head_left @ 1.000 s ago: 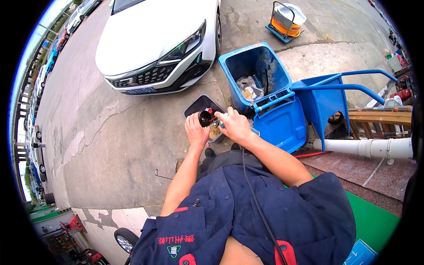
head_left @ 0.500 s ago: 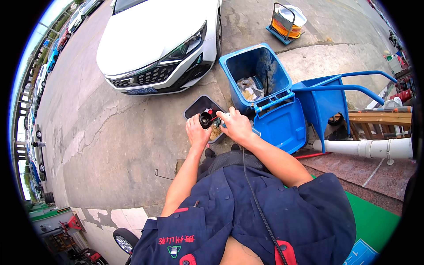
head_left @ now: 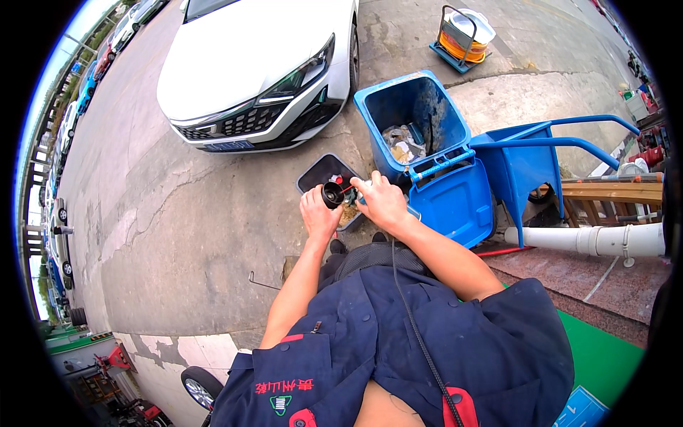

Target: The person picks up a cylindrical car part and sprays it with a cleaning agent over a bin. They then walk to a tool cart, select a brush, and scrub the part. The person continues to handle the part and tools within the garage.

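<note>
My left hand (head_left: 316, 212) is closed round a black, round, cup-like part (head_left: 332, 193), its hollow side facing up. Close beside it, my right hand (head_left: 384, 203) grips what looks like a spray can (head_left: 413, 213), mostly hidden by the fingers. A thin red straw (head_left: 348, 189) runs from that hand to the rim of the black part. Below both hands stands a small dark bin (head_left: 310, 175) with litter in it, partly covered by my hands.
A large blue wheeled bin (head_left: 370, 135) with rubbish inside stands ahead, its lid (head_left: 455, 206) hanging open towards me. To its right is a blue wheelbarrow (head_left: 526, 160). A white car (head_left: 249, 60) is parked ahead left. A white pipe (head_left: 597, 240) lies at right.
The black part has tilted very slightly in my left hand. Otherwise both hands stay almost where they were.
</note>
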{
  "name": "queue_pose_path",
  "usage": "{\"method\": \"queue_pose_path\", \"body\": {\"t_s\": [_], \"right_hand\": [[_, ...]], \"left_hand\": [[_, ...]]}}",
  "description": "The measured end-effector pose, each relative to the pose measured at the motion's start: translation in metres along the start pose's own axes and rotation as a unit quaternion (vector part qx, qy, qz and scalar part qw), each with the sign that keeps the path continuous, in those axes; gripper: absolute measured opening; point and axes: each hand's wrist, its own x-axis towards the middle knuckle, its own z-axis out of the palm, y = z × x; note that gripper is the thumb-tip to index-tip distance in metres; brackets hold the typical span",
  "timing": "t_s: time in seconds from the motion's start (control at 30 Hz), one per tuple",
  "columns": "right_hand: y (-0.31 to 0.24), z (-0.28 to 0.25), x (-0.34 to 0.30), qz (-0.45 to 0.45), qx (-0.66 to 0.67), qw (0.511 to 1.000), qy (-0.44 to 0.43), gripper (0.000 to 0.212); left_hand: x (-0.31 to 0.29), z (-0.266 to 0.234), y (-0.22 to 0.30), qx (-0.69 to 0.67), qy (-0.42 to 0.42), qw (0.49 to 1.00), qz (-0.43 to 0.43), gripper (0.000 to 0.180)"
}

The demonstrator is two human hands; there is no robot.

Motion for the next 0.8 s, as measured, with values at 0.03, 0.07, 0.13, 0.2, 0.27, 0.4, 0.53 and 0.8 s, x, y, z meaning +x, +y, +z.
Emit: {"method": "queue_pose_path", "body": {"t_s": [0.03,0.07,0.13,0.2,0.27,0.4,0.53,0.8], "right_hand": [[0.001,0.001,0.0,0.0,0.002,1.0,0.002,0.066],[0.002,0.002,0.0,0.0,0.004,1.0,0.006,0.065],[0.002,0.002,0.0,-0.001,0.007,1.0,0.012,0.065],[0.002,0.003,0.0,-0.001,0.008,1.0,0.015,0.064],[0.002,0.001,0.0,0.003,0.01,1.0,0.017,0.063],[0.005,-0.001,0.002,0.007,0.019,1.0,0.018,0.063],[0.007,-0.005,0.006,0.03,0.028,0.999,0.008,0.062],[0.062,-0.025,-0.009,0.171,0.111,0.979,0.032,0.06]], "left_hand": [[0.0,0.0,0.001,0.001,0.001,1.0,0.001,0.074],[0.0,0.0,0.002,0.001,0.002,1.0,0.0,0.074],[0.0,0.0,0.002,0.0,0.005,1.0,-0.002,0.073],[0.0,0.001,0.001,0.0,0.002,1.0,-0.008,0.074],[0.0,0.003,0.001,-0.002,-0.007,1.0,-0.013,0.075],[0.002,0.006,0.002,-0.008,-0.027,0.999,-0.032,0.077],[0.006,0.006,0.0,-0.035,-0.044,0.995,-0.082,0.079],[0.02,0.006,-0.02,-0.034,-0.08,0.992,-0.088,0.079]]}}
